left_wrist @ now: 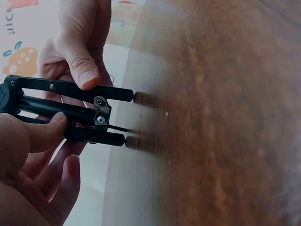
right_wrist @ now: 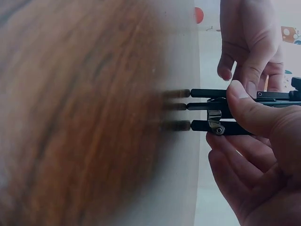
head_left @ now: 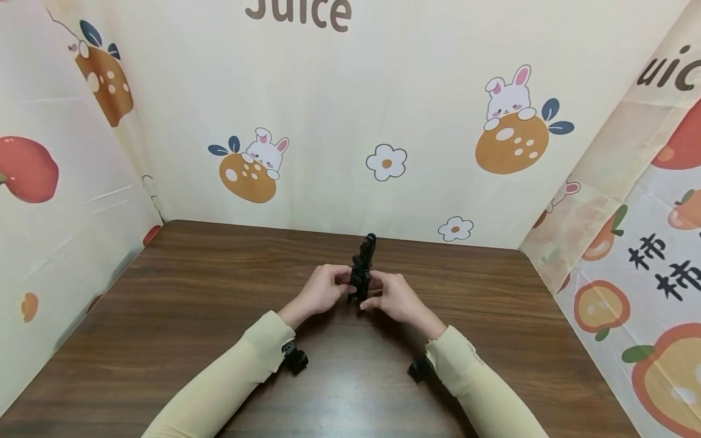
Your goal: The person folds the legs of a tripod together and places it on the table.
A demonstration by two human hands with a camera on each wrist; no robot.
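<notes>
A small black tripod [head_left: 364,258] stands upright on the table's far half, its legs drawn close together. In the left wrist view, a metal hinge [left_wrist: 100,112] joins the legs around the centre post, and the leg tips point at the tabletop. My left hand [head_left: 323,289] pinches one side of the tripod, its thumb [left_wrist: 59,120] along a leg. From the other side my right hand [head_left: 398,299] grips it, with the thumb [right_wrist: 240,90] pressed on a leg in the right wrist view. Fingers of both hands hide parts of the legs.
The dark wood table [head_left: 181,292] reaches back to a cream curtain [head_left: 328,109] printed with fruit and rabbits. More printed cloth hangs along the left and right sides. A black wrist camera [head_left: 296,359] sits under the left cuff, another camera [head_left: 420,368] under the right.
</notes>
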